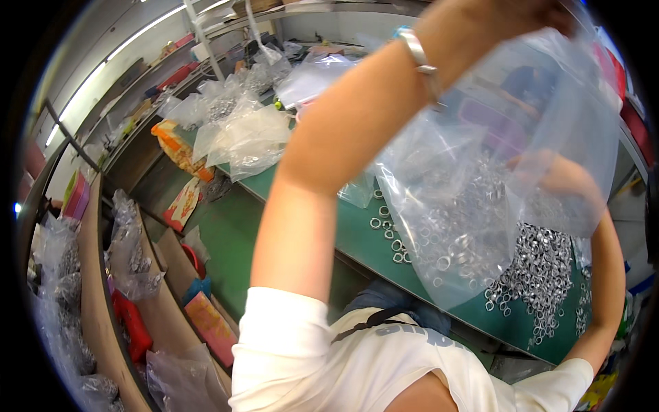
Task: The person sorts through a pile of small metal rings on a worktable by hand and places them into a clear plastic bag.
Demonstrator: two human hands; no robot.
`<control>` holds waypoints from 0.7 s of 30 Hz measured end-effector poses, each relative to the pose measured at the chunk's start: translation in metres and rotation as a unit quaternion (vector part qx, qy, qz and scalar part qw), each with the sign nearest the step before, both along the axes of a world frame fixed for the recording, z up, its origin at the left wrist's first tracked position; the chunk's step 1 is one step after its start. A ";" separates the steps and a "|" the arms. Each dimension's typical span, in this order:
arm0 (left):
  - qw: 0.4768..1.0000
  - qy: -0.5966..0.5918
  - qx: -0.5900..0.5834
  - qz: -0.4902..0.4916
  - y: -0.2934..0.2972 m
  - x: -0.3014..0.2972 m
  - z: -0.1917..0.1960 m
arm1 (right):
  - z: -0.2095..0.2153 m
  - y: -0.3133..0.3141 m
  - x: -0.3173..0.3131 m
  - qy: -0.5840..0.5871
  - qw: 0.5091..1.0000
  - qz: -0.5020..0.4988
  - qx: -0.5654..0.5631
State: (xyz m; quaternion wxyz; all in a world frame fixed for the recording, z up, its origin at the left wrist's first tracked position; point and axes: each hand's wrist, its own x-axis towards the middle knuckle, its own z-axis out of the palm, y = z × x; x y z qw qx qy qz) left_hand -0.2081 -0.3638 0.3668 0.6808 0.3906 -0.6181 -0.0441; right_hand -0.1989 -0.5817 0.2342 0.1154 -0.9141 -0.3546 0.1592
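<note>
A large clear plastic bag hangs over the green table, with many small silver metal rings inside it. My left hand is raised at the top edge of the view, its fingers closed on the bag's upper part. A silver bracelet circles that wrist. My right hand shows blurred through the film, beside the rings; its fingers are hard to make out. Below it lies a loose pile of silver rings. A few more rings lie left of the bag.
The green table runs diagonally in front of me. A pink-purple basket shows through the film, and a person in dark clothing sits beyond. Several plastic bags crowd the table's far left. Shelves with bagged parts stand at left.
</note>
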 end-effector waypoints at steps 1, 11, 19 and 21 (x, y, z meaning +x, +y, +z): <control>0.998 0.001 -0.004 0.057 0.029 0.004 0.002 | 0.021 0.013 -0.011 -0.005 0.996 -0.001 0.086; 0.990 0.074 -0.098 0.067 0.101 -0.038 -0.018 | 0.012 0.053 0.011 -0.610 0.734 -0.186 0.235; 0.951 0.146 -0.181 0.206 0.155 -0.033 -0.001 | 0.001 0.030 0.014 0.261 0.762 -0.138 0.577; 0.932 0.173 -0.198 0.250 0.178 -0.034 0.009 | 0.011 -0.001 0.024 0.295 0.699 -0.089 0.645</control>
